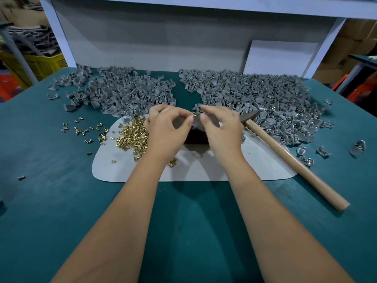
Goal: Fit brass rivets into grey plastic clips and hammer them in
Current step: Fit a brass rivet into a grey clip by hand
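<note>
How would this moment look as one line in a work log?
step: fitting rivet into clip | left hand: pinches rivet | right hand: holds clip | hammer: lying idle on table

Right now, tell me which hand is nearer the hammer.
Right. The right hand is beside the hammer, close to its head; the left hand is farther off, by the rivet pile.
</note>
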